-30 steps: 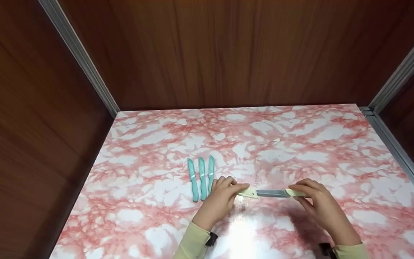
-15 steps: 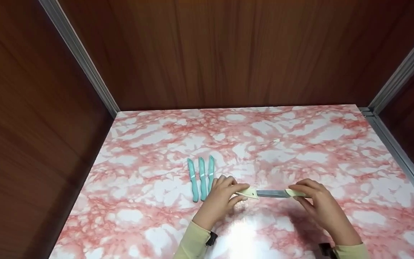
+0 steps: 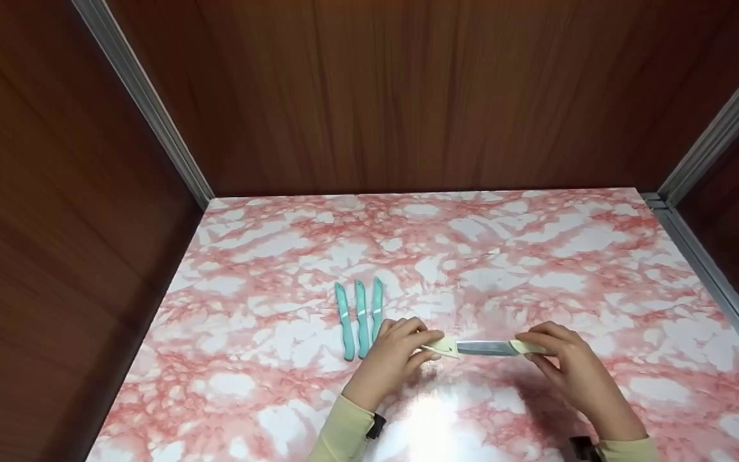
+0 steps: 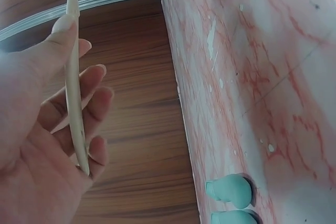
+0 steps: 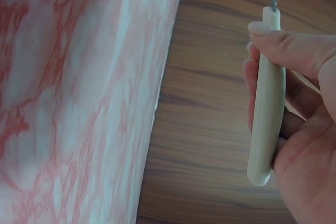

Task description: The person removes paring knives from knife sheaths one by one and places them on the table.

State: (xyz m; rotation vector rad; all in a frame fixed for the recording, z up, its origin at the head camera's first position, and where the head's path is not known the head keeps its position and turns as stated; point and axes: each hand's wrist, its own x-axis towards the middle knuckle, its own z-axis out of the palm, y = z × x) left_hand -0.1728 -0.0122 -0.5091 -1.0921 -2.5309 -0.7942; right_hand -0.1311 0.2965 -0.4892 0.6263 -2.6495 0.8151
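Observation:
Between my hands, above the table, a knife lies level with its grey blade (image 3: 486, 348) showing. My right hand (image 3: 565, 359) grips its cream handle (image 5: 268, 103), thumb on the side near the blade. My left hand (image 3: 396, 353) pinches a cream sheath (image 4: 73, 82) that has a small hole near its mouth. The blade's left end meets the sheath's mouth; I cannot tell how far inside it reaches. Just left of my left hand lie three teal sheathed knives (image 3: 346, 321) side by side, the rightmost partly hidden by that hand.
The table (image 3: 247, 256) has a red and white marbled top. Brown wood-grain panels (image 3: 408, 96) stand at its back and sides, with grey metal strips (image 3: 151, 102) at the corners. In the left wrist view, teal handle ends (image 4: 231, 190) show at the bottom.
My left thumb has come into view beneath the sheath since the first frame. The sheath and blade have tilted slightly, and more of the blade's flat side shows. Both hands stay nearly in place.

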